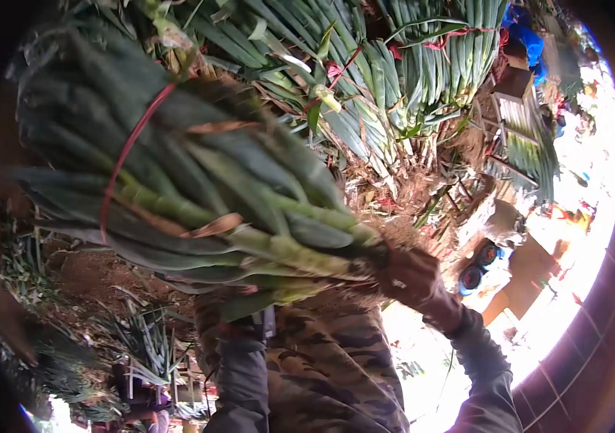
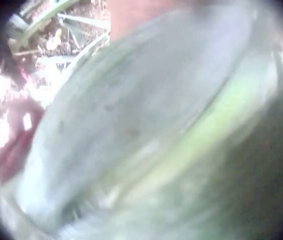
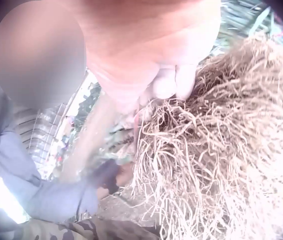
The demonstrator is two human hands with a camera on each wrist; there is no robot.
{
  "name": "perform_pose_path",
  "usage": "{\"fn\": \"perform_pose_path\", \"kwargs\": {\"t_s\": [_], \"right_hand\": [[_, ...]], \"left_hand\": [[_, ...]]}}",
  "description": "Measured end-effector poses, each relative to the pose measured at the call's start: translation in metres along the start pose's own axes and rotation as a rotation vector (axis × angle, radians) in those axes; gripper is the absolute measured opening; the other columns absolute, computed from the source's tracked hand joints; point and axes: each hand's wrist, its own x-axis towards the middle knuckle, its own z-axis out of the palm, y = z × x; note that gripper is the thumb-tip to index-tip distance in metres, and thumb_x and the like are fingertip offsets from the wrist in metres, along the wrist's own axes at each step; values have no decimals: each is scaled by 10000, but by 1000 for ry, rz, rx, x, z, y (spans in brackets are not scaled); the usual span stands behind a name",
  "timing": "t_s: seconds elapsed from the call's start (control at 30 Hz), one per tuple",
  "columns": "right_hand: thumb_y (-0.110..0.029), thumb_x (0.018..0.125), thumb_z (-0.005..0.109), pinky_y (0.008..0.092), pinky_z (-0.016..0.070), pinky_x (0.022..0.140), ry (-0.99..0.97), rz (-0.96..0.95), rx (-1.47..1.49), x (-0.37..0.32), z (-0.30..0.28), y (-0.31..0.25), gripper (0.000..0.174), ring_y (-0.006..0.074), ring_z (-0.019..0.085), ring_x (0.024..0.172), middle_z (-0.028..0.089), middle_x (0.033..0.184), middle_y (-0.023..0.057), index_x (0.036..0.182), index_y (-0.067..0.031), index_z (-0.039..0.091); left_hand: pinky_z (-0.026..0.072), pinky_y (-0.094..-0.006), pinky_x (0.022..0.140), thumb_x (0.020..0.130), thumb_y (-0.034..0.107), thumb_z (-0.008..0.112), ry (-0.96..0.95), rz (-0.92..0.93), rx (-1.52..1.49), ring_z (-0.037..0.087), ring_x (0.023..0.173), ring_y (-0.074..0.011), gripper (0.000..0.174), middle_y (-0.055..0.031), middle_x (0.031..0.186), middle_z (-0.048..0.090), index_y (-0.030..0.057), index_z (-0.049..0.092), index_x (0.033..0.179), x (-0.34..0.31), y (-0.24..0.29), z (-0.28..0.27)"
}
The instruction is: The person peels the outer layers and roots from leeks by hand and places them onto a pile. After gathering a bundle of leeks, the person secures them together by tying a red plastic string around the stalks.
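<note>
A large bundle of green onions (image 1: pixel 235 195), tied with a red band (image 1: pixel 134 144) round its leaves, slants in front of the person. My right hand (image 1: pixel 412 278) grips its root end, and the right wrist view shows curled fingers (image 3: pixel 166 85) beside the pale, stringy roots (image 3: pixel 206 150). The left forearm (image 1: pixel 242 375) reaches up under the bundle, which hides the left hand in the head view. Part of that left hand (image 3: pixel 125 175) shows behind the roots in the right wrist view; how its fingers lie, I cannot tell. Green leaves (image 2: pixel 146 100) fill the left wrist view.
Several tied green onion bundles (image 1: pixel 430 65) lie on the ground at the far side. To the right are a crate (image 1: pixel 513 137) with onion tops, cardboard (image 1: pixel 527 274) and blue-rimmed round things (image 1: pixel 472 278). Loose leaves (image 1: pixel 152 339) are heaped at the lower left.
</note>
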Motion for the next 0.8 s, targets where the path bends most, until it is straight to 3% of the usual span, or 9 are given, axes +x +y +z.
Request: {"fn": "perform_pose_path", "kwargs": {"t_s": [0.2, 0.27, 0.3, 0.33, 0.4, 0.43, 0.53, 0.63, 0.8], "right_hand": [[31, 829, 732, 337, 567, 841, 106, 495, 230, -77, -64, 138, 201, 244, 696, 934, 702, 1015, 90, 1008, -60, 715], [-26, 854, 729, 335, 560, 854, 395, 504, -162, -112, -68, 218, 240, 238, 694, 1028, 684, 1094, 121, 1086, -66, 681], [-48, 894, 703, 352, 560, 826, 533, 808, -136, -120, -75, 236, 280, 246, 712, 983, 684, 1082, 137, 1170, -47, 653], [-55, 940, 663, 336, 562, 763, 691, 1036, 2, -150, -69, 271, 288, 219, 716, 882, 683, 1097, 136, 1224, -21, 635], [-80, 969, 643, 309, 565, 716, 988, 972, 487, -182, -58, 287, 313, 187, 705, 825, 677, 1134, 133, 1271, -5, 611], [-134, 981, 653, 296, 565, 684, 994, 920, 654, -189, -49, 279, 343, 173, 697, 817, 686, 1147, 127, 1294, -7, 595], [-128, 942, 699, 306, 573, 660, 478, 1171, 160, -179, -15, 240, 284, 189, 684, 811, 689, 1083, 133, 1199, -38, 616], [-200, 949, 716, 346, 584, 748, 320, 1137, 406, -166, 43, 215, 273, 220, 683, 857, 683, 1117, 139, 1178, -59, 662], [-210, 932, 648, 474, 536, 761, 178, 726, 395, -107, 121, 172, 233, 397, 652, 928, 640, 1081, 193, 1122, -75, 658]], "left_hand": [[442, -406, 1065, 982, 283, 649, -164, 102, 341, 524, 1273, -252, 483, -105, 1362, 519, 57, 507, 1385, -42, -158, 186], [444, -398, 1061, 982, 285, 649, -229, 266, 724, 525, 1270, -245, 478, -101, 1352, 523, 58, 512, 1380, -46, -215, 241], [445, -394, 1060, 982, 287, 649, -313, 327, 944, 526, 1269, -241, 476, -99, 1347, 525, 58, 515, 1377, -45, -238, 254], [458, -380, 1048, 990, 328, 647, -478, 384, 1150, 537, 1266, -257, 528, -128, 1378, 512, 48, 494, 1411, -40, -248, 257], [475, -357, 1029, 1004, 393, 635, -708, 307, 1314, 554, 1261, -278, 599, -174, 1439, 482, 37, 474, 1458, -31, -260, 267], [477, -348, 1034, 1008, 384, 634, -736, 383, 1402, 584, 1226, -252, 569, -180, 1411, 526, 5, 519, 1418, -37, -252, 277], [486, -363, 1018, 1000, 333, 648, -598, 266, 1247, 641, 1138, -266, 467, -134, 1183, 643, 10, 593, 1332, -10, -236, 260], [502, -311, 932, 980, 308, 682, -266, 48, 1139, 661, 1055, -187, 401, -69, 1111, 671, 52, 626, 1283, 5, -203, 226], [526, -271, 828, 967, 295, 699, -11, -146, 1086, 690, 886, -135, 293, -17, 984, 700, 92, 656, 1175, 8, -152, 124]]}}
